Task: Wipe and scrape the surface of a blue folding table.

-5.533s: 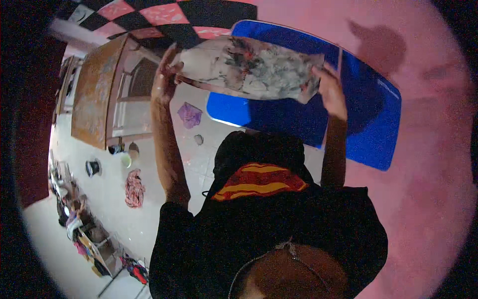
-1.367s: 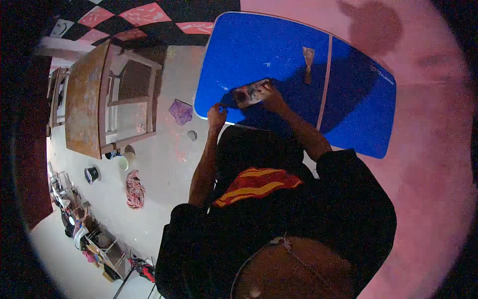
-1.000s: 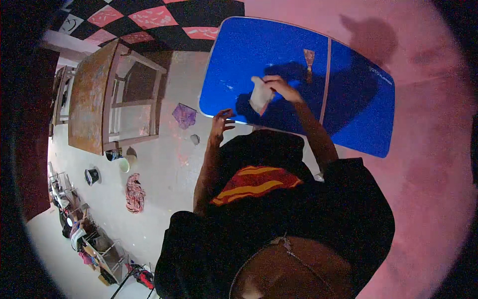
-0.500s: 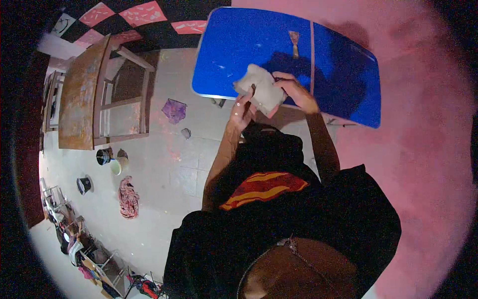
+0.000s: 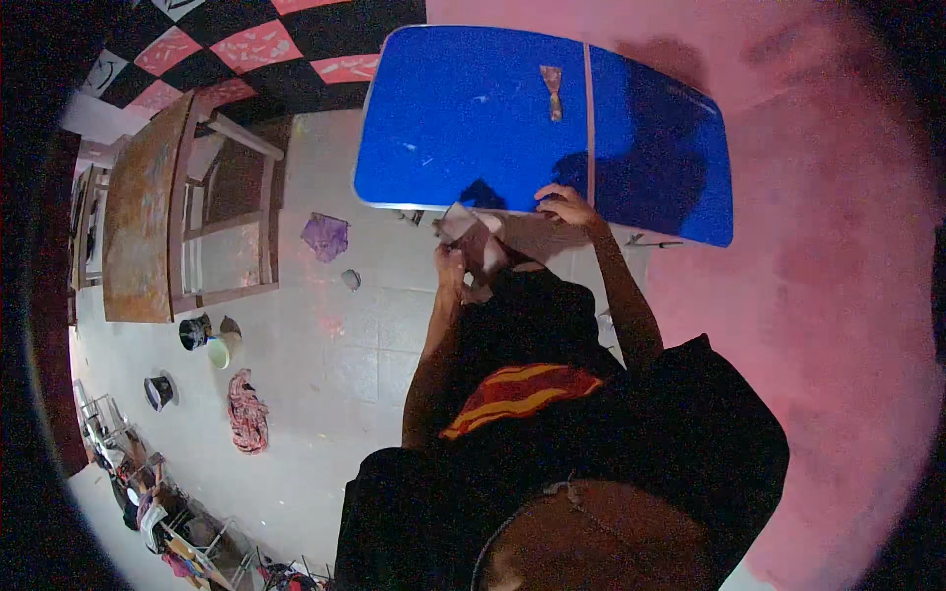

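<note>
Left hand [image 5: 450, 268] clasps sheet [image 5: 475, 240] (right hand [image 5: 569, 205] half-curled).

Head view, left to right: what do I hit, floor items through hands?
Lower black bucket, upper black bucket, crumpled red-patterned cloth, purple cloth or bag, left hand gripping a pale folded sheet, right hand.

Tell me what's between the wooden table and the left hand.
The head view shows a purple sheet and a small grey lump on the floor there.
</note>
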The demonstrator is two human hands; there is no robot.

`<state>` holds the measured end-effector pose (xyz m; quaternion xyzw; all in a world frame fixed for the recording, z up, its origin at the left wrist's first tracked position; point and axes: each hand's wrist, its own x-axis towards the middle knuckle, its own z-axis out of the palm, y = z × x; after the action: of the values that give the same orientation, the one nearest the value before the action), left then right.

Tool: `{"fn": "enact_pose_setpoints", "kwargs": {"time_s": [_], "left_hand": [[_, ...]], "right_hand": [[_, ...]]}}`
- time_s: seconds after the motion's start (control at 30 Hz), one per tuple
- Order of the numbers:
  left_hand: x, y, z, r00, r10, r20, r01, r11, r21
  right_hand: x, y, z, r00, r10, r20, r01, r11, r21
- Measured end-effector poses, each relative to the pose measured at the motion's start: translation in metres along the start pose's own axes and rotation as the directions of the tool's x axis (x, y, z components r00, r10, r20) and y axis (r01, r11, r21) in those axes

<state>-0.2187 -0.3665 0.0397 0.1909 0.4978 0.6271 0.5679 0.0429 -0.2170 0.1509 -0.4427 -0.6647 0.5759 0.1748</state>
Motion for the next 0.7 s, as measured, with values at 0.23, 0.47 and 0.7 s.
{"fn": "enact_pose_setpoints", "kwargs": {"time_s": [0.23, 0.47, 0.7], "left_hand": [[0.048, 0.006, 0.013, 0.963, 0.095, 0.251, -0.112, 0.992, 0.053], [0.093, 0.072, 0.104, 0.957, 0.286, 0.056, -0.220, 0.583, 0.782], [0.180, 0.083, 0.163, 0.939, 0.338, 0.057, -0.097, 0.102, 0.990]], "right_hand": [[0.104, 0.008, -0.079, 0.896, 0.092, -0.435, -0.347, 0.757, -0.554], [0.217, 0.071, -0.116, 0.725, 0.066, -0.686, -0.541, 0.671, -0.507], [0.225, 0.168, -0.109, 0.585, -0.564, -0.582, -0.500, 0.314, -0.807]]}}
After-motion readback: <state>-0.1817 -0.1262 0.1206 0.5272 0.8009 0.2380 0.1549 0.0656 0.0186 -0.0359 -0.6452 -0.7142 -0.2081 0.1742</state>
